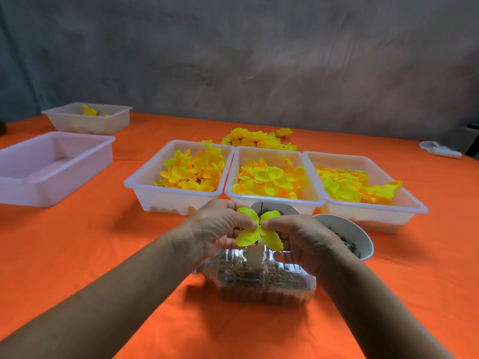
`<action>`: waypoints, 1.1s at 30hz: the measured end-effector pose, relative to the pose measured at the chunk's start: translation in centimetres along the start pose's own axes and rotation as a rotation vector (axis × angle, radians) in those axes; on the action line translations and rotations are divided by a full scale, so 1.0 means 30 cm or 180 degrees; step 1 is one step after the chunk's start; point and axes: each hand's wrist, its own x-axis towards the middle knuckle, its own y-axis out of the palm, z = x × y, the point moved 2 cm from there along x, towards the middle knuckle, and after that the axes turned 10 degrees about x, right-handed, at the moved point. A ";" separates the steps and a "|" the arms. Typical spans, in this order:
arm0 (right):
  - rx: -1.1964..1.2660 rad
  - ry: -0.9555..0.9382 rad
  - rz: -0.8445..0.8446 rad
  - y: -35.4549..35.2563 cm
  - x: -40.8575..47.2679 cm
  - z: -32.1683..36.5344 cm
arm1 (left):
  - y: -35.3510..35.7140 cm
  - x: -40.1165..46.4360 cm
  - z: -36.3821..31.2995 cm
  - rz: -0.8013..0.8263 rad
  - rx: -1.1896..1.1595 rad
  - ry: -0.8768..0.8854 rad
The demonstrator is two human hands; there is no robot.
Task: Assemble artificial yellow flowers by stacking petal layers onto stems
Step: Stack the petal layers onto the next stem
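The person's left hand (222, 224) and right hand (302, 238) meet near the middle of the orange table (103, 255), and the fingers of both pinch a yellow petal layer (248, 235) that sits on a thin dark stem (260, 216) poking up through its middle. Right under the hands is a clear plastic box (259, 283) with brown grainy stuff in it, and just to the right is a white bowl (355, 233). Farther back, three white trays in a row hold more yellow petals, a left tray (145, 186), a middle tray (274, 200) and a right tray (375, 216), with a pile of finished flowers (255, 139) behind them and two more white trays far off on the left.
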 end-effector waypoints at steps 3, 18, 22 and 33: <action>-0.0016 0.0028 0.0065 -0.003 0.003 -0.002 | -0.004 0.004 0.000 -0.0015 0.0002 -0.0001; 0.0716 0.0523 0.0175 0.012 0.008 -0.018 | 0.007 0.027 0.002 0.0241 -0.0072 -0.0517; 0.0685 0.0475 0.0180 0.012 0.005 -0.014 | 0.005 0.029 -0.001 0.0297 -0.0097 -0.0580; 0.0349 0.0184 0.0256 -0.001 -0.008 -0.019 | -0.011 0.018 0.008 0.0225 0.0005 -0.0094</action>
